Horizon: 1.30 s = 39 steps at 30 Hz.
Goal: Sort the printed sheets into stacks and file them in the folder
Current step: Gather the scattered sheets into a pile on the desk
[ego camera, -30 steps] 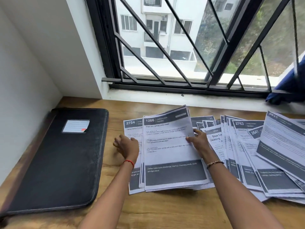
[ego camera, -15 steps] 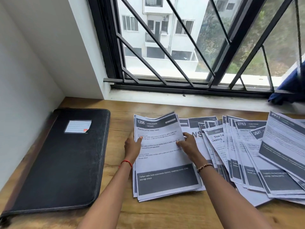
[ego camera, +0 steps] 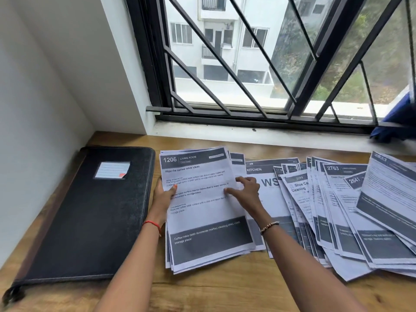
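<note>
Centrally, head view: stack of printed sheets (ego camera: 202,210), roughly squared, lying on the wooden table (ego camera: 225,293); top sheet headed "1206 LIVING ROOM".

Left hand (ego camera: 163,195): grips the stack's left edge, thumb on top of the top sheet, fingers hidden beneath. Red thread (ego camera: 153,224) at the wrist.

Right hand (ego camera: 245,194): at the stack's right edge, bent fingertips resting on the top sheet; whether it pinches the paper cannot be told. Beaded bracelet (ego camera: 269,226) at the wrist.

Black zip folder (ego camera: 90,217): closed, flat on the table, just left of the stack, apart from it; lined label (ego camera: 111,170) on the cover.

Loose sheets (ego camera: 337,210): fanned and overlapping to the right of the stack, a "KITCHEN" sheet (ego camera: 265,174) nearest it.

Barred window (ego camera: 247,64) behind the table; blue cloth (ego camera: 396,122) on the sill at far right.
</note>
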Each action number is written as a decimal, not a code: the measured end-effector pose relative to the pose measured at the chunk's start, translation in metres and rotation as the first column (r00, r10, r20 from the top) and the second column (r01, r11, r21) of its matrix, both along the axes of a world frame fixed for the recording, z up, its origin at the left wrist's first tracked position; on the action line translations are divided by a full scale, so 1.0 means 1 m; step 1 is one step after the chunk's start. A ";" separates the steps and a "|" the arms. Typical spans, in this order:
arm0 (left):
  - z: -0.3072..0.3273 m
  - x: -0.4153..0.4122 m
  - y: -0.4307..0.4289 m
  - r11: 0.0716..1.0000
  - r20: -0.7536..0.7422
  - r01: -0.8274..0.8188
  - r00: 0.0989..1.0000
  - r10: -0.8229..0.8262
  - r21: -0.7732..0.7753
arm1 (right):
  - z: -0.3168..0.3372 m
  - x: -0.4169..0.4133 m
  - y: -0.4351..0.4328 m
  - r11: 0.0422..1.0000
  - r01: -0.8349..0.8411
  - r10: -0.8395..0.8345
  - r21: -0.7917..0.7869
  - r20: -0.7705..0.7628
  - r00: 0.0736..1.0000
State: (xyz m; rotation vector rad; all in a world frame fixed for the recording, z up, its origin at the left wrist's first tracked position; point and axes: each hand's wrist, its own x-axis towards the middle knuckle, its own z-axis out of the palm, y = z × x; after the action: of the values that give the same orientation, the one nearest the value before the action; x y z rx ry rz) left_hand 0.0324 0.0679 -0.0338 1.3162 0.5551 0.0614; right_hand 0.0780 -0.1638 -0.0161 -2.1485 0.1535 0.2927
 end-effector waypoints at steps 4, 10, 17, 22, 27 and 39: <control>0.005 -0.011 0.003 0.991 0.031 0.037 0.999 -0.033 -0.132 | 0.009 -0.001 -0.003 0.982 0.154 -0.152 0.107 -0.025 0.988; 0.004 -0.017 0.005 0.968 0.030 0.080 0.997 -0.075 -0.236 | 0.022 -0.001 -0.016 0.901 0.116 -0.113 0.417 -0.032 0.993; 0.022 -0.010 -0.011 0.969 0.010 0.161 0.987 -0.162 -0.188 | 0.030 -0.004 -0.008 0.836 0.069 -0.067 0.545 -0.024 0.997; 0.038 -0.003 -0.012 0.963 0.052 0.224 0.974 -0.218 -0.149 | 0.039 0.002 -0.021 0.768 0.111 -0.096 0.631 -0.058 0.994; 0.047 0.002 -0.021 0.950 0.085 0.305 0.950 -0.299 -0.070 | 0.044 0.002 -0.023 0.802 -0.009 0.009 0.597 0.003 1.000; 0.088 0.015 -0.023 0.974 0.284 0.222 0.933 -0.223 0.036 | 0.085 0.004 -0.023 0.746 0.068 -0.237 0.663 0.168 0.957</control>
State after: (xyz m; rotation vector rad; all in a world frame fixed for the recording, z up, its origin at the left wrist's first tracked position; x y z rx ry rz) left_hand 0.0475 0.0447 0.0541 1.3374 0.1569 0.0649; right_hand 0.0817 -0.1872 0.0688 -1.4375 0.0698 -0.0278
